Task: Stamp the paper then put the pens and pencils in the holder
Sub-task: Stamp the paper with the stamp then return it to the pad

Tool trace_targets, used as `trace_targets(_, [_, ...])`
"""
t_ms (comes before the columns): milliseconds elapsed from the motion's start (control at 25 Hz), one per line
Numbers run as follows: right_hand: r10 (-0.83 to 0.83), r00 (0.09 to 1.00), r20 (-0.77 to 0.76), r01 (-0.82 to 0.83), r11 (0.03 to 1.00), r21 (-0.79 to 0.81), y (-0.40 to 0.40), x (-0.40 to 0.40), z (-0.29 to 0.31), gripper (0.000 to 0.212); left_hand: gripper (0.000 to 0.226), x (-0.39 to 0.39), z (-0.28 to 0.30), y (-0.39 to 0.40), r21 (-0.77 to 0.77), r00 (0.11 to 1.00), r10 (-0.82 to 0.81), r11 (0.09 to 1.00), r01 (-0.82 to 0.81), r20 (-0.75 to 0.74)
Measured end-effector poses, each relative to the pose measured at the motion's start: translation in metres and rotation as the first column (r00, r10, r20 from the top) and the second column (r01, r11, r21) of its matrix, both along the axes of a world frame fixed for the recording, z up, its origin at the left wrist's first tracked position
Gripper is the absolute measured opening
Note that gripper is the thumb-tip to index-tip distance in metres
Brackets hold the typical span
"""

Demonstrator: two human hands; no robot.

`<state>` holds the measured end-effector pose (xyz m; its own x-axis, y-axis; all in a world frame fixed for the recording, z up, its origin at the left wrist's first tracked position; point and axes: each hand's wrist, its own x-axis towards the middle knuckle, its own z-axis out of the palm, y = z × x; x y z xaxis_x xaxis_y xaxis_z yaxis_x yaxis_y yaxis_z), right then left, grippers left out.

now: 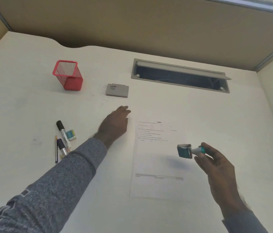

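A printed paper (pixel 156 165) lies flat on the white desk, right of centre. My right hand (pixel 216 165) grips a teal and white stamp (pixel 187 150) by its handle, held in the air over the paper's right side. My left hand (pixel 115 125) stretches forward just left of the paper's top corner, fingers loosely extended and holding nothing. A grey ink pad case (pixel 117 90), lid closed, sits beyond it. The red mesh holder (pixel 68 74) stands at the far left. Two black-capped markers (pixel 61 130) and a thin pencil (pixel 56 148) lie at the left, partly hidden by my sleeve.
A small teal eraser (pixel 71 135) lies beside the markers. A grey cable slot (pixel 181 76) with its flap raised is cut into the desk at the back right. Tan partition walls (pixel 132 22) close off the desk's far side and right side.
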<state>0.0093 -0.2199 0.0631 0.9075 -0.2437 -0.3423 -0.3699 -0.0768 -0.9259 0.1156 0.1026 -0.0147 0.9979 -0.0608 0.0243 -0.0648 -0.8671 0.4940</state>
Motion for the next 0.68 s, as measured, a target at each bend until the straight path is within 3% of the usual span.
trace_targets(200, [0.093,0.995,-0.024,-0.096,0.962,-0.256,-0.025,-0.067,-0.011,0.035,0.051,-0.112,-0.014,-0.065,-0.043,0.963,-0.111,0.994,0.103,-0.246])
trace_targets(400, [0.285,0.952,0.112,-0.184,0.826,-0.533,-0.021,-0.089,-0.02,0.039,0.065,-0.155,-0.006,-0.093,0.057,0.948,-0.128,0.987,0.151,-0.292])
trace_targets(560, [0.394,0.911,0.118,-0.24,0.742,-0.626,-0.022,-0.089,-0.027,0.037,0.074,-0.155,0.0,-0.092,-0.008,0.933,-0.105,0.994,0.109,-0.345])
trace_targets(680, [0.421,0.895,0.151,-0.238,0.735,-0.635,-0.022,-0.083,-0.027,0.035,0.074,-0.154,0.001,-0.09,-0.097,0.914,-0.105,0.993,0.072,-0.391])
